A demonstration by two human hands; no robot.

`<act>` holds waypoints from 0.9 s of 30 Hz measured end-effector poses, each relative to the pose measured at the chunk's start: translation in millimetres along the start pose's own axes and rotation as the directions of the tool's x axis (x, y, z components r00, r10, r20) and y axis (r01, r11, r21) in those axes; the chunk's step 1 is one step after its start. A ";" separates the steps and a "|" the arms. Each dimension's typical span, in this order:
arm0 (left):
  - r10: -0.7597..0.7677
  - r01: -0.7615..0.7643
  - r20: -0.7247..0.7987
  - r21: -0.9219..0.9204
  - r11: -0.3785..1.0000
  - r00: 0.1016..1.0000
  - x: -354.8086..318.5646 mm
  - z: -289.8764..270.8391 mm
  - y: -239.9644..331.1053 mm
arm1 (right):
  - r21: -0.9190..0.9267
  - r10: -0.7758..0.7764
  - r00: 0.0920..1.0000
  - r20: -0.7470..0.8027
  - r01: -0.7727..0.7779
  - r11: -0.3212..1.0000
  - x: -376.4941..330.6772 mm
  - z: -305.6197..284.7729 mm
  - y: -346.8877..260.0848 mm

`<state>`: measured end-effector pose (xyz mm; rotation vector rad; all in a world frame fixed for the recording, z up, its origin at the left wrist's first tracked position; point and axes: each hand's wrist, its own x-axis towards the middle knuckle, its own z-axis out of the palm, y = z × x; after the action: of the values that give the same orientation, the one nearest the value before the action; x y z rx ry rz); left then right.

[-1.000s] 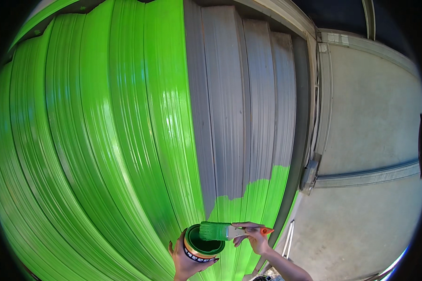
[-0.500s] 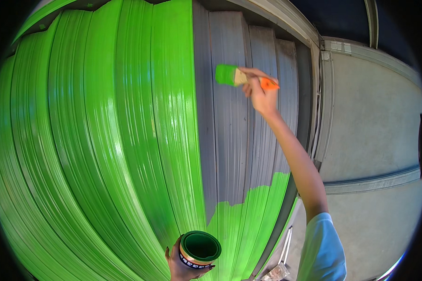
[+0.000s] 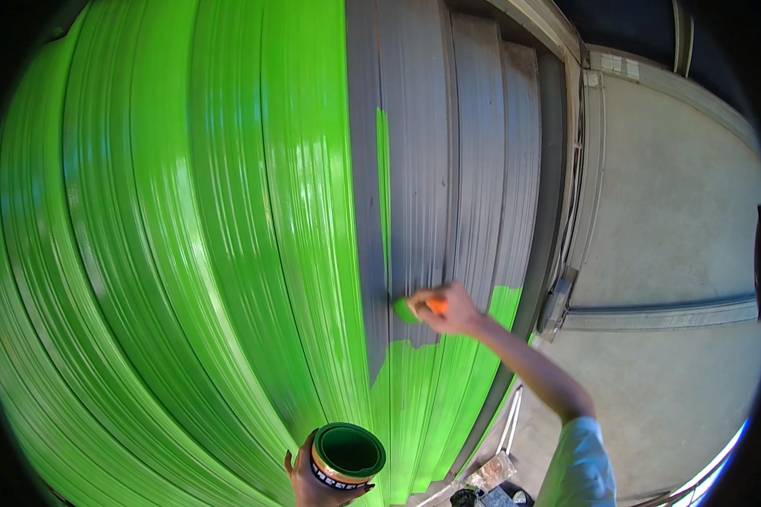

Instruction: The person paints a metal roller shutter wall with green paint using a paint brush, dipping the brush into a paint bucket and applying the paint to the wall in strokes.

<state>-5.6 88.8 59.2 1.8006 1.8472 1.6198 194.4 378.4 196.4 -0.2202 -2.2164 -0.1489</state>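
One left hand [image 3: 308, 487] and one right hand [image 3: 457, 313] make two hands. I count also one paint can [image 3: 349, 452], one paintbrush [image 3: 405, 311], one pale blue sleeve [image 3: 582, 466], one ridged metal wall [image 3: 418, 169] and one narrow, separate green stripe [image 3: 383, 169].

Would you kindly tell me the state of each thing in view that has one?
Can: open at the top
Brush: bristles green
Left grip: closed around the can
Right grip: closed around the brush
Left panels: painted green
Right panels: grey above, green below
Stripe: green, narrow, bordered by grey
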 end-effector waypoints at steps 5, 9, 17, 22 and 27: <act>-0.012 0.011 0.031 0.034 0.999 0.999 -3.3 7.1 -3.7 | -0.037 0.105 0.978 -0.181 -0.114 0.993 144.5 -73.1 0.1; -0.035 0.036 0.068 -0.003 0.999 0.997 -3.7 12.0 -10.9 | -0.107 -0.083 0.794 -0.602 0.022 0.994 223.4 -129.1 -10.2; -0.098 0.090 0.154 0.056 0.994 0.983 -9.6 5.2 -14.6 | -0.072 -0.172 0.740 -0.650 0.165 0.984 76.2 10.6 7.2; -0.131 0.114 0.190 0.097 0.989 0.973 -15.8 -2.2 -16.9 | -0.056 0.103 0.968 -0.231 -0.119 0.991 -131.0 119.3 -26.4; -0.092 0.076 0.171 0.101 0.992 0.981 -18.6 -1.8 -22.7 | -0.055 0.095 0.994 -0.057 -0.098 0.994 -131.9 105.8 -21.4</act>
<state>-16.3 79.5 33.5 1.8091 1.9211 1.3208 187.2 363.1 26.8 -0.3507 -2.1444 -0.1644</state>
